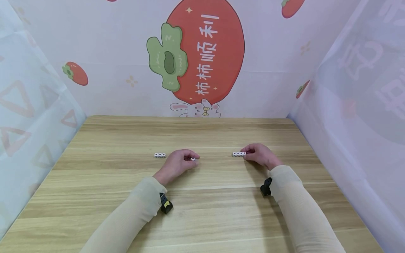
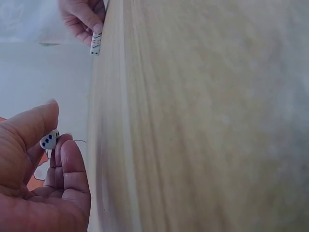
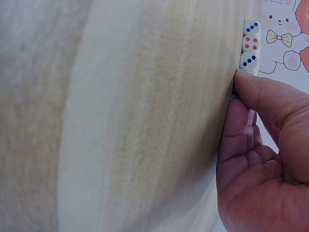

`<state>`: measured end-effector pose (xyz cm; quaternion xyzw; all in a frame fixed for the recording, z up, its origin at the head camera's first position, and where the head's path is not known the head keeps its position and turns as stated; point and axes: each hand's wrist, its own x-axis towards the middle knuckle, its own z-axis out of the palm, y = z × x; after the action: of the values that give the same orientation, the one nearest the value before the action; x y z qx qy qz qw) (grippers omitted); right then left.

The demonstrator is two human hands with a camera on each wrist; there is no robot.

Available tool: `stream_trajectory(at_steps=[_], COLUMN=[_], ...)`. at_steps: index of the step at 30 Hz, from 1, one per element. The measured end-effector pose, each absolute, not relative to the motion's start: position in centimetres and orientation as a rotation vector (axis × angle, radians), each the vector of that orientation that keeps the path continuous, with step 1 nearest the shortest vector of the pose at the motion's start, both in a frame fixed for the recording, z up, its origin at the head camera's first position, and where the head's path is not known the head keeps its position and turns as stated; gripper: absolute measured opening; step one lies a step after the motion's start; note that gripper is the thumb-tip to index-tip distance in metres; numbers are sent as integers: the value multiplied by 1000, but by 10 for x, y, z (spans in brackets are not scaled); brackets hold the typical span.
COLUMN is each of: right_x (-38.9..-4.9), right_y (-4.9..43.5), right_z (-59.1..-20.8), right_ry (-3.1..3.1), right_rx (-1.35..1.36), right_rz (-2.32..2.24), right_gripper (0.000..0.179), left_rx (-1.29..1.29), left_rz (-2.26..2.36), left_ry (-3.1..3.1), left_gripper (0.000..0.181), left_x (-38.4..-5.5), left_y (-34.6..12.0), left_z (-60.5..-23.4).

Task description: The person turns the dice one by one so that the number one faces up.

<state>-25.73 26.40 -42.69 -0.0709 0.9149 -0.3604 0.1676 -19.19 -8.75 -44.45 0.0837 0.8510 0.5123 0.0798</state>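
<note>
Between thumb and fingers, my left hand (image 1: 178,163) pinches a single white die (image 2: 49,140) with dark dots. It is held in the middle of the table, between two rows of dice. My right hand (image 1: 261,155) is at the right end of a straight row of several white dice (image 1: 238,154), its thumb and fingers pinching the end die. In the right wrist view that end die is mostly hidden by the thumb; the dice (image 3: 250,43) beyond it show blue and red dots. A shorter row of three dice (image 1: 160,155) lies left of my left hand.
The wooden table (image 1: 202,214) reaches back to a white cloth backdrop (image 1: 117,42) printed with persimmons and a rabbit. Similar cloth walls (image 1: 357,105) stand along both sides. A small black wrist camera (image 1: 266,187) sits at each cuff.
</note>
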Motion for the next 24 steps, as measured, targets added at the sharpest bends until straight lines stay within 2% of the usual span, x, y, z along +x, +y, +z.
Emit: stream_trajectory(at_steps=[6, 17, 24], right_x=[-258, -258, -260], right_y=[264, 265, 266], right_z=[-428, -428, -430], right_ry=[2604, 2583, 2605], right_rx=[-198, -187, -205], right_rz=[-1021, -1045, -1020], right_gripper=[26, 27, 25], left_rx=[282, 308, 271], left_rz=[1500, 1560, 1521], left_ry=[2601, 2613, 2640], left_gripper=[14, 25, 24], left_x=[-191, -191, -188], left_y=[-88, -90, -99], left_z=[-442, -441, -440])
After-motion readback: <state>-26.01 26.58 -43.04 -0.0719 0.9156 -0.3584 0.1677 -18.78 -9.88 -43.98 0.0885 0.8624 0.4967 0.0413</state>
